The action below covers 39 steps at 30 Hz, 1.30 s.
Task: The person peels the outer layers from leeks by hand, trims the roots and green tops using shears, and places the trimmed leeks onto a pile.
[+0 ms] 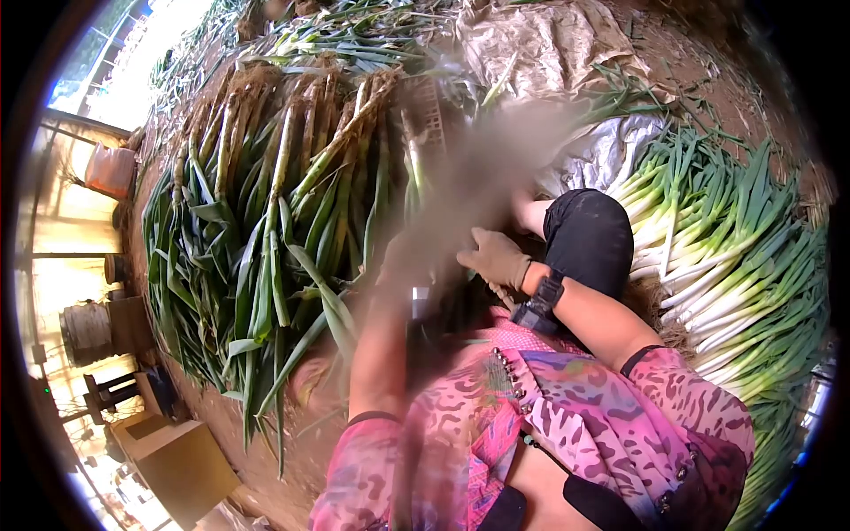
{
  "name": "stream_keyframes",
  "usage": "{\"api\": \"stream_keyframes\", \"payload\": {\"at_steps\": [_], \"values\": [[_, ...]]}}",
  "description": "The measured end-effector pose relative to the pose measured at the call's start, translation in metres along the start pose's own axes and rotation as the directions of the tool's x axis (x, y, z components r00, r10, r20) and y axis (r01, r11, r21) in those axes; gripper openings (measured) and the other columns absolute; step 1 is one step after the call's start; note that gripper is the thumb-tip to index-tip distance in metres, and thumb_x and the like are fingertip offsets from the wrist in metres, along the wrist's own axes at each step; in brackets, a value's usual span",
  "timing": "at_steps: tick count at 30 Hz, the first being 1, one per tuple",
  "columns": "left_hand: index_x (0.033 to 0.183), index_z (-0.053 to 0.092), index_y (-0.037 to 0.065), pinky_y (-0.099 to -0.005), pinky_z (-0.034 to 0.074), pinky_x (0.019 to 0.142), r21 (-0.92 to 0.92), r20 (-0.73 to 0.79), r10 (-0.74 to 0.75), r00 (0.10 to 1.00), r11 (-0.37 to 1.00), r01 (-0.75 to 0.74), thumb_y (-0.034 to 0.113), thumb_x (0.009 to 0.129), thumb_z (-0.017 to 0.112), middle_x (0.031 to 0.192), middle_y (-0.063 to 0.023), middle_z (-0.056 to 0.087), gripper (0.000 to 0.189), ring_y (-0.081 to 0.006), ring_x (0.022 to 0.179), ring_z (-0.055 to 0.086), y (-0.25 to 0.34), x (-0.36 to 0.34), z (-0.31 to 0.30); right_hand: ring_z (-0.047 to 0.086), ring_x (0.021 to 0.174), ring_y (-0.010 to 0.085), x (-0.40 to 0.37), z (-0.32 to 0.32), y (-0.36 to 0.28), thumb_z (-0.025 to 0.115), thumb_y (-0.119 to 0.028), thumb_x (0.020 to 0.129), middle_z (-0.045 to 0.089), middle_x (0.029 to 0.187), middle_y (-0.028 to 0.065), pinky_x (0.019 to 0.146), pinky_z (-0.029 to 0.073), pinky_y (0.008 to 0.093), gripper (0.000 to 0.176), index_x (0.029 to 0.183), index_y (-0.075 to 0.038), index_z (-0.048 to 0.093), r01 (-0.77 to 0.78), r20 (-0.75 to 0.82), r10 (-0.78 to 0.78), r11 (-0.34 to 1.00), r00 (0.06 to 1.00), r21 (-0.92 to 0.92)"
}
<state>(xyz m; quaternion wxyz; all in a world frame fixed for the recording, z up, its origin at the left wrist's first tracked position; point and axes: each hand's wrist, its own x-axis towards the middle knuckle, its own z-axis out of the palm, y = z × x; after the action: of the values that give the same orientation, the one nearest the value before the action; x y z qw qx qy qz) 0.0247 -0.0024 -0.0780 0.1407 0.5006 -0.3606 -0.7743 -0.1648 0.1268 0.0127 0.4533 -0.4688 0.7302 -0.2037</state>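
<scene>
**2 big lots of onions, and we're partway between them!**

Just 1 view to call, the head view, and we're right above the work. Over on the left lie the rough onions [268, 226], roots brown and shaggy at the far end, dark leaves sprawling nearer us. Across on the right, the pale-stemmed onions [699, 288] fan out, white shafts neatly side by side, green tops pointing right, and brown roots on some of them.

Our call on progress: a good share looks cleaned, yet the left lot, by its grubby stems and loose leaves, looks undone. We can't count either.

Now to the middle! Our right hand [498, 258], gloved, is beside the dark-clad knee [591, 239], fingers partly bent, a narrow shape; whether it grips anything, we can't tell. Our left hand [396, 258] is a smear, nearest the rough onions, and we can't tell if it's wide, narrow or loaded. A grey-brown blur [496, 150] sweeps across here, hiding what lies between. Far side, crumpled sheeting [549, 53]; near left, a cardboard box [181, 460].
</scene>
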Motion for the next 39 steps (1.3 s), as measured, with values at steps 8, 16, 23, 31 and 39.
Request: {"api": "stream_keyframes", "payload": {"at_steps": [8,16,23,31,39], "values": [[0.111,0.07,0.0,-0.0267,0.054,0.071,0.477,0.032,0.365,0.931,0.813,-0.335,0.035,0.102,0.056,0.094,-0.0047,0.072,0.038,-0.0117,0.077,0.066,-0.014,0.007,-0.008,0.065,0.088,0.0446,-0.063,-0.003,0.015,0.065,-0.039,0.082,0.066,0.087,0.0249,0.08,0.05,0.0507,0.042,0.098,-0.001,0.056,0.136,0.094,-0.123,0.981,0.988,-0.138],[0.126,0.063,-0.001,-0.029,0.056,0.078,0.508,0.022,0.301,0.953,0.818,-0.27,0.022,0.104,0.051,0.106,-0.0098,0.072,0.034,-0.0167,0.088,0.068,0.006,-0.01,0.0,0.062,0.091,0.0453,-0.051,0.004,0.011,0.066,-0.039,0.083,0.065,0.093,0.0258,0.081,0.049,0.0519,0.043,0.1,0.0,0.056,0.133,0.043,-0.127,0.973,0.991,-0.188],[0.14,0.053,0.004,-0.0267,0.054,0.084,0.758,0.306,0.512,0.803,0.379,-0.53,0.011,0.108,0.039,0.115,-0.006,0.068,0.035,-0.0136,0.096,0.064,-0.035,0.031,-0.032,0.07,0.09,0.0411,0.07,-0.007,-0.025,0.063,-0.041,0.082,0.07,0.091,0.0268,0.083,0.054,0.0461,0.047,0.099,0.002,0.068,0.063,-0.078,-0.082,0.972,0.994,-0.228],[0.12,0.066,0.001,-0.0285,0.054,0.076,-0.229,0.044,0.025,0.999,0.973,-0.014,0.037,0.104,0.053,0.101,-0.0062,0.07,0.041,-0.0154,0.083,0.066,-0.005,0.012,0.002,0.068,0.092,0.0423,0.055,-0.036,-0.039,0.063,-0.044,0.083,0.069,0.093,0.0277,0.085,0.053,0.045,0.053,0.104,0.004,0.067,0.006,0.081,-0.004,1.0,0.997,-0.022],[0.121,0.065,0.0,-0.0292,0.054,0.078,-0.219,0.052,0.01,0.999,0.976,0.001,0.036,0.104,0.053,0.104,-0.0072,0.07,0.042,-0.0156,0.087,0.066,-0.013,0.018,-0.004,0.067,0.098,0.0429,0.067,-0.014,-0.006,0.064,-0.047,0.081,0.069,0.101,0.0288,0.089,0.051,0.0452,0.055,0.102,0.003,0.067,0.043,-0.07,-0.052,0.992,0.996,-0.118]]}}
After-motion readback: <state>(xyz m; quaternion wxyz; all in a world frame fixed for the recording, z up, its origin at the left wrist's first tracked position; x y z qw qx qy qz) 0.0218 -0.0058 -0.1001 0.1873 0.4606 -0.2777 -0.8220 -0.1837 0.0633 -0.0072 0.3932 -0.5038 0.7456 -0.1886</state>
